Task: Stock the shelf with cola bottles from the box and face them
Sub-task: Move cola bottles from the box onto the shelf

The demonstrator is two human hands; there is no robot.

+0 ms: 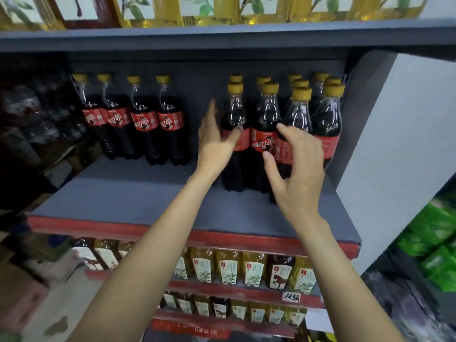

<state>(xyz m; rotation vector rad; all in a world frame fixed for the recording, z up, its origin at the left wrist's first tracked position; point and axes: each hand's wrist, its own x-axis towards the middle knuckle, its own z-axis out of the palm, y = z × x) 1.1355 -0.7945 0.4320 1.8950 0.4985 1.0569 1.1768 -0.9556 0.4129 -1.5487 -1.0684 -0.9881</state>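
Cola bottles with yellow caps and red labels stand on the grey shelf (pixel 138 198). Several form a row at the back left (pixel 145 119). A denser cluster stands at the right (pixel 265 134), several rows deep. My left hand (pixel 214 144) reaches to the cluster's leftmost front bottle (pixel 234 114); its thumb presses the red label and its straight fingers lie along the bottle's left side. My right hand (pixel 298 166) curls its fingers and thumb round the third front bottle (pixel 297 114) at label height. The box is not in view.
A grey side panel (pixel 394 144) closes the shelf on the right. The shelf above (pixel 222 35) carries yellow oil bottles. Lower shelves hold tea bottles (pixel 229 267). Green packs (pixel 436 240) sit at the far right, cartons (pixel 29 292) at the lower left.
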